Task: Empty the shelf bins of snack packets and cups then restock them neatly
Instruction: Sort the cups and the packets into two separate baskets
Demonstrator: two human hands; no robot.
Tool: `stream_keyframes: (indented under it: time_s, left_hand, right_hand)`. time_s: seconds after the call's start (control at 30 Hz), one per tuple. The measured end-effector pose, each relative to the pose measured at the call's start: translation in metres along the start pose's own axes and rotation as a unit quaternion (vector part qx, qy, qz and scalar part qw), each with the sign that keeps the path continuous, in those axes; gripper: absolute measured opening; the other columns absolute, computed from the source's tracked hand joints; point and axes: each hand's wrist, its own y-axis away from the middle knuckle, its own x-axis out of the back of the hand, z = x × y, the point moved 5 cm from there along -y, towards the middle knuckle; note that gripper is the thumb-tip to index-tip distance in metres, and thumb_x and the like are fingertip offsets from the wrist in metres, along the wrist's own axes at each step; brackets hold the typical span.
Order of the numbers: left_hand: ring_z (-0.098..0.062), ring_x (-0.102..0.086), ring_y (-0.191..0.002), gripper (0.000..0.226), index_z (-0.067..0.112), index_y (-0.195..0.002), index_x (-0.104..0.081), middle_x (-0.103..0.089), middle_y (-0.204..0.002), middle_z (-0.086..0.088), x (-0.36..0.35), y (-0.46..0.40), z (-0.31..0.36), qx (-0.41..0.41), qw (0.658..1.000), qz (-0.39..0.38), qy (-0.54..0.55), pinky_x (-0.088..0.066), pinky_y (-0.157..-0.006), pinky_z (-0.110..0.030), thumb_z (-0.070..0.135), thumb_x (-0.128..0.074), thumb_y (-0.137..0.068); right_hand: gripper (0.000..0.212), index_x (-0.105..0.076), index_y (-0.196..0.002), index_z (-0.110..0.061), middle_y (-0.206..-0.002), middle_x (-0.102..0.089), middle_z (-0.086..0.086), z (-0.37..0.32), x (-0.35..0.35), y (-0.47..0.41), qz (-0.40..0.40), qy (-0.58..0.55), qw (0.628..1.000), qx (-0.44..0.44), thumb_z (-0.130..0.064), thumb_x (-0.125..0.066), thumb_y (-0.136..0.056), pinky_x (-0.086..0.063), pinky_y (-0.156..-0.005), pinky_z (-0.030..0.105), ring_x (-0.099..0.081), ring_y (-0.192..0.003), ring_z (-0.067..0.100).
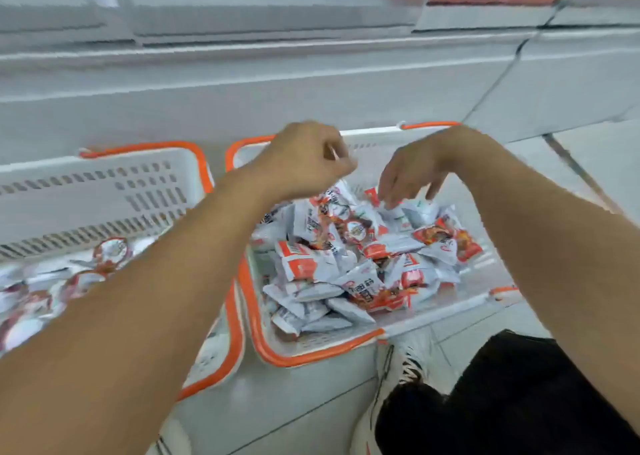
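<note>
A white basket with an orange rim stands on the floor and holds a loose heap of several white and red snack packets. My left hand hovers over the basket's far left part with its fingers curled, and it seems to pinch the top edge of a snack packet that stands up under it. My right hand hangs over the far side of the heap, fingers pointing down and loosely spread, their tips touching the packets. A second white basket to the left holds sealed cups.
White shelf fronts run across the top, blurred by motion. The two baskets stand side by side, rims almost touching. My dark trouser leg and white shoe are at the bottom right, close to the right basket's near edge.
</note>
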Motion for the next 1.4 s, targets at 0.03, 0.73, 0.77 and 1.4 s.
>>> stream_keyframes:
  time_s: [0.03, 0.73, 0.77, 1.4]
  left_hand:
    - [-0.022, -0.064, -0.102, 0.031, 0.020, -0.107, -0.071, -0.070, -0.109, -0.004, -0.042, -0.006, 0.014, -0.022, 0.994, -0.087, -0.070, -0.050, -0.088, -0.031, 0.044, -0.063, -0.090]
    - [-0.023, -0.060, -0.094, 0.041, 0.009, -0.105, -0.059, -0.058, -0.099, -0.004, -0.204, -0.028, -0.016, 0.057, 0.824, -0.418, -0.377, -0.058, -0.086, -0.038, 0.019, -0.082, -0.072]
    - [-0.023, -0.062, -0.095, 0.055, 0.007, -0.123, -0.053, -0.059, -0.108, -0.006, -0.212, -0.027, -0.023, 0.105, 0.847, -0.427, -0.298, -0.059, -0.083, -0.038, 0.015, -0.077, -0.073]
    - [-0.033, -0.050, -0.128, 0.100, 0.017, -0.145, -0.026, -0.051, -0.143, -0.007, -0.257, -0.021, -0.056, 0.180, 0.908, -0.330, -0.184, -0.040, -0.104, -0.048, 0.068, -0.072, -0.072]
  right_hand:
    - [0.038, -0.068, -0.122, -0.025, -0.127, -0.063, 0.002, 0.018, -0.027, -0.023, -0.029, 0.044, 0.999, -0.007, -0.028, -0.076, -0.085, -0.051, -0.090, 0.031, -0.059, -0.116, 0.023]
    - [0.025, -0.059, -0.101, -0.005, -0.086, -0.055, 0.004, 0.093, -0.104, -0.121, 0.092, 0.188, 0.978, 0.019, -0.012, -0.075, -0.083, -0.057, -0.078, 0.039, -0.063, -0.089, 0.027]
    - [0.021, -0.059, -0.096, -0.005, -0.085, -0.055, 0.005, 0.093, -0.108, -0.125, 0.078, 0.171, 0.982, 0.017, -0.011, -0.074, -0.083, -0.058, -0.080, 0.039, -0.062, -0.087, 0.026]
    - [0.063, -0.062, -0.126, -0.011, -0.122, -0.061, 0.008, 0.081, -0.145, -0.142, 0.049, -0.100, 0.994, 0.020, -0.034, -0.086, -0.072, -0.052, -0.087, 0.034, -0.061, -0.106, 0.027]
